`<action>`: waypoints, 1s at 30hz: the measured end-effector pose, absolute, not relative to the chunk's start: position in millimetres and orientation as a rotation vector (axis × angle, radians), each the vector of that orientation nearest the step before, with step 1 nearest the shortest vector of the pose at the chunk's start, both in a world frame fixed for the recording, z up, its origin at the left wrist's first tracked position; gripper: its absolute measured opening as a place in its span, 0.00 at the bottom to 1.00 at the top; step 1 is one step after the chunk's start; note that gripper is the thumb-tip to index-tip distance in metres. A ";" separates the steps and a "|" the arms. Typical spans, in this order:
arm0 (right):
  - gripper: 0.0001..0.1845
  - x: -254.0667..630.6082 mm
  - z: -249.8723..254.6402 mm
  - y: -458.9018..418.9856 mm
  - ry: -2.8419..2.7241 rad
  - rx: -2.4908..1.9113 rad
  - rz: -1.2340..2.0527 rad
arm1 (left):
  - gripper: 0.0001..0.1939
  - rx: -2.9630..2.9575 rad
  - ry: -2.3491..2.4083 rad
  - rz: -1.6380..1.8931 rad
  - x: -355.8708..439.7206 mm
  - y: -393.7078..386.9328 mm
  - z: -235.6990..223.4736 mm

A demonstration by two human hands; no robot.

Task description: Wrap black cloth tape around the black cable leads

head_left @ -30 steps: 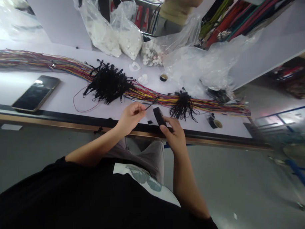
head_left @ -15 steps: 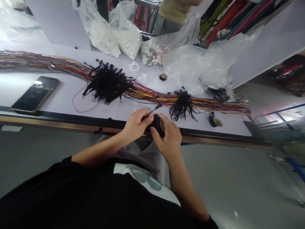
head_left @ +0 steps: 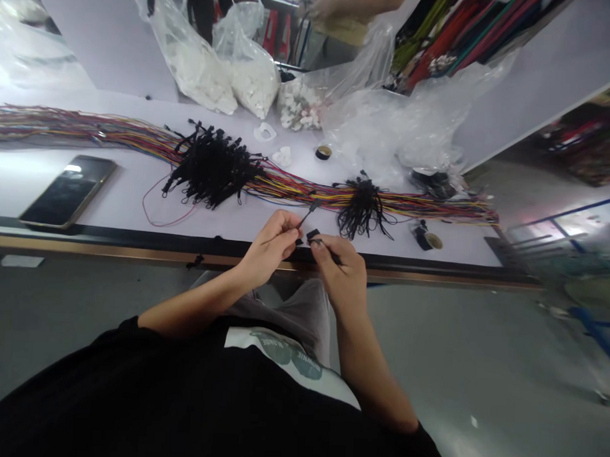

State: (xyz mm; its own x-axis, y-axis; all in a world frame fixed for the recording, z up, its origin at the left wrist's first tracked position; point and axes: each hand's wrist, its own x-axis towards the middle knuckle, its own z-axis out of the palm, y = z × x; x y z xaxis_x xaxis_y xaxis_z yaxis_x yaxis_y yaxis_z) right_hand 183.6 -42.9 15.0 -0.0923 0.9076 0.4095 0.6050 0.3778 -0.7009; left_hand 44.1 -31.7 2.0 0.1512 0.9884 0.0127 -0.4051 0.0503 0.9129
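Near the table's front edge, my left hand pinches a thin black cable, whose connector end points up and away to the right. A small dark tab shows at the fingertips. Just to the right, my right hand is closed on black tape, a short dark end of which sticks out past the thumb. Whether the roll is inside that palm is hidden. Beyond the hands, a long bundle of coloured wires crosses the table, with a large black cable cluster and a smaller one on it.
A phone lies at the left. Tape rolls sit at the right and behind the wires. Clear bags of white parts line the back. A person is beyond the table.
My right hand has turned and closed, so the tape roll's core no longer shows. A gap now separates the dark pieces at the two hands. My left hand keeps the cable.
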 end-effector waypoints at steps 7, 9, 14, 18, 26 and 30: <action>0.17 178.3 14.9 -36.6 -1.895 -1.365 0.312 | 0.08 1.168 0.845 1.229 39.9 -33.9 0.6; 0.17 178.5 15.2 -35.6 -1.921 -1.382 0.319 | 0.08 1.224 0.861 1.232 38.7 -34.7 1.4; 0.18 178.2 15.9 -34.2 -1.996 -1.420 0.285 | 0.06 1.297 0.866 1.264 38.3 -36.8 7.5; 0.18 179.0 16.1 -33.9 -2.046 -1.431 0.198 | 0.03 1.309 0.970 1.281 38.8 -35.4 8.0; 0.18 181.1 20.2 -36.0 -2.219 -1.472 -0.065 | 0.08 0.968 0.728 1.215 41.2 -31.5 -0.9; 0.19 183.4 18.1 -28.3 -2.270 -1.320 -0.118 | 0.23 0.798 0.642 1.226 38.8 -29.8 2.2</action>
State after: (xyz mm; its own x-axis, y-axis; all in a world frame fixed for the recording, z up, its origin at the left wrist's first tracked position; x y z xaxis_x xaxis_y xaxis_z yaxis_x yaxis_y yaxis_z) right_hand 183.4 -28.3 18.1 -0.3997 0.7894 0.4658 0.8334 0.5246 -0.1739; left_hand 38.8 -29.8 2.2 0.2297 0.9732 -0.0077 -0.5612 0.1389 0.8160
